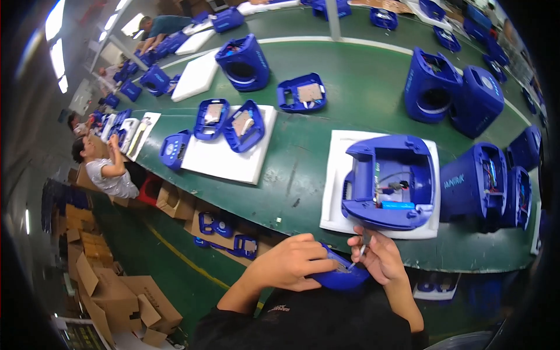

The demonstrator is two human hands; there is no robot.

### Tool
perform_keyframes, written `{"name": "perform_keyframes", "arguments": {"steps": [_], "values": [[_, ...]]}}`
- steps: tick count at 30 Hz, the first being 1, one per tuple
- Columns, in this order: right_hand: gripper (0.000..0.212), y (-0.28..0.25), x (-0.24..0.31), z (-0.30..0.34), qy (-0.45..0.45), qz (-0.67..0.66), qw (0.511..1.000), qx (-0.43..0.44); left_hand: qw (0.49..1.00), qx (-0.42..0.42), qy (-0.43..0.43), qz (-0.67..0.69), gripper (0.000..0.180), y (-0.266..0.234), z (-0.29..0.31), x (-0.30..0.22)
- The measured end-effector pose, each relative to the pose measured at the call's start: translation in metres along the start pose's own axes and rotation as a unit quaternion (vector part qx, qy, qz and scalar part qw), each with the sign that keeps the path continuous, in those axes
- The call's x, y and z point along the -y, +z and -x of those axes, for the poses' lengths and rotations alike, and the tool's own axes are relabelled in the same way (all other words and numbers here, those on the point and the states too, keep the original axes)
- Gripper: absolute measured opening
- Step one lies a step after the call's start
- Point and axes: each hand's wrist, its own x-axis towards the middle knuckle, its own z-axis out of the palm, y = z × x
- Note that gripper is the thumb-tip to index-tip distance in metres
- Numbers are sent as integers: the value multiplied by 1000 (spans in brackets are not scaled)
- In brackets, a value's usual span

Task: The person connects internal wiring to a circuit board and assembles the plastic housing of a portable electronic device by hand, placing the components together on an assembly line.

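Note:
My left hand (297, 261) is closed on a blue plastic cover (341, 279), held near my body just below the table's front edge. The fingers of my right hand (382, 256) pinch a thin piece with a dark top and a whitish lower end (364, 240). Its lower end reaches down to the cover; what exactly it is, I cannot make out. Right above my hands, an open blue housing (388, 154) lies on a white foam pad (332, 204). Inside it are wires, a small board and a bright blue cylinder (398, 205).
Blue housings (472, 181) crowd the table's right side. To the left, blue covers with boards (244, 127) lie on another foam pad (224, 163). A person (111, 166) sits along the table's left end. Open cardboard boxes (116, 297) stand on the floor at lower left.

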Motion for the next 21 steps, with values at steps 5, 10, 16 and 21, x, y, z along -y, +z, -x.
{"name": "perform_keyframes", "arguments": {"steps": [5, 10, 16, 21], "values": [[37, 22, 5, -2, -17, 10, 999, -48, 1000, -18, -17, 19, 55, -1, 2, 9], [48, 23, 0, 2, -23, 69, 992, -101, 999, -7, -28, 38, 46, 7, 2, 16], [44, 23, -3, 17, -59, 52, 993, -86, 997, -15, -29, 72, 42, 10, 5, 16], [27, 20, -2, 31, -73, 71, 990, -96, 996, -11, -22, 89, 42, 10, 5, 15]]}}
